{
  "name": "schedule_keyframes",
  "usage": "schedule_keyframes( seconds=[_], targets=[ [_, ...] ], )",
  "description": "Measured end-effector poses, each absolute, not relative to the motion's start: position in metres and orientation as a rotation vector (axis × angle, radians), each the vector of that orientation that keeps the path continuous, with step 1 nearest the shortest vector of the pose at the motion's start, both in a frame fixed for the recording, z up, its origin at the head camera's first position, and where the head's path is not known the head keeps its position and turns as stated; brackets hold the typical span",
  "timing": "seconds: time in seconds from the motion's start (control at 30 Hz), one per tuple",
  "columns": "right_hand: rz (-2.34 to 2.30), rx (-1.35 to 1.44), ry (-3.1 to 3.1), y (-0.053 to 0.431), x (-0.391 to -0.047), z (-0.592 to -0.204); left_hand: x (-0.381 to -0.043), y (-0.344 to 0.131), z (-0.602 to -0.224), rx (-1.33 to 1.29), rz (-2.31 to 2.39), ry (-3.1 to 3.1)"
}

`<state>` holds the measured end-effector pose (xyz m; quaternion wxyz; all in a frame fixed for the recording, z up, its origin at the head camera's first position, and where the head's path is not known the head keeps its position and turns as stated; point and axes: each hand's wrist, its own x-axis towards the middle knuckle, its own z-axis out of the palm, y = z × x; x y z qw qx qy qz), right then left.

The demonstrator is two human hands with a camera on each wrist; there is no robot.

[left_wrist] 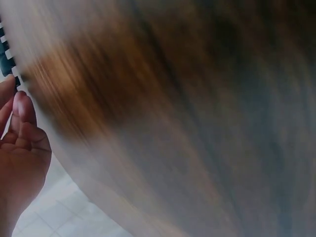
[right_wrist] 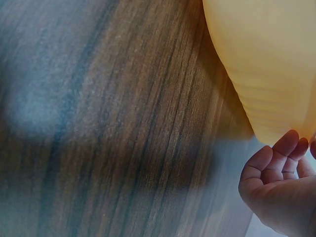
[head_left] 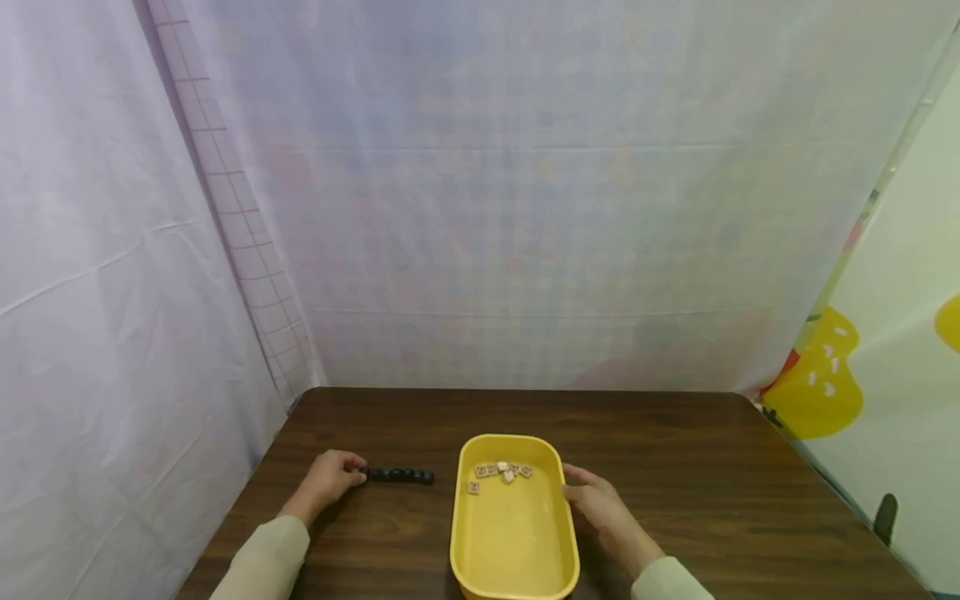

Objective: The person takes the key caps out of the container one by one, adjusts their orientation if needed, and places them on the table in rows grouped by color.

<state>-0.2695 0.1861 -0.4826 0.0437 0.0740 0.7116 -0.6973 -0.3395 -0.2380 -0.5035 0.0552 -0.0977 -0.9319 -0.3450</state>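
Note:
A short row of small black blocks [head_left: 405, 475], faintly marked on top, lies on the table left of a yellow bin [head_left: 456, 533]. My left hand [head_left: 324, 483] is at the row's left end, with thumb and fingertips pinching the end block, which they mostly cover. In the left wrist view, the black blocks [left_wrist: 6, 61] run up from the fingertips. Several small tan blocks [head_left: 491, 470], some with dark marks, are in the far part of the bin. My right hand [head_left: 603, 512] touches the bin's right side, its fingers loosely bent against the outer wall [right_wrist: 266, 74].
The dark wood-grain table [head_left: 675, 467] runs past the bin on both sides. Behind it hangs a pale curtain [head_left: 525, 250], with a white curtain [head_left: 112, 292] on the left and a patterned cloth [head_left: 892, 400] on the right.

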Motion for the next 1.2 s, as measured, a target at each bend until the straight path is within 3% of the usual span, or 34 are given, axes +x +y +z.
schedule_keyframes(
  seconds=[0.57, 0.93, 1.2],
  targets=[
    [-2.129, 0.263, 2.203, 0.185, -0.269, -0.482, -0.338, -0.228, -0.492, -0.254, -1.037, -2.749],
    [-2.123, 0.278, 2.214, 0.186, -0.270, -0.482, -0.332, -0.144, -0.460, -0.498, -1.212, -2.665],
    [-2.116, 0.276, 2.221, 0.184, -0.270, -0.482, -0.323, -0.093, -0.460, -0.664, -1.230, -2.767]
  ],
)
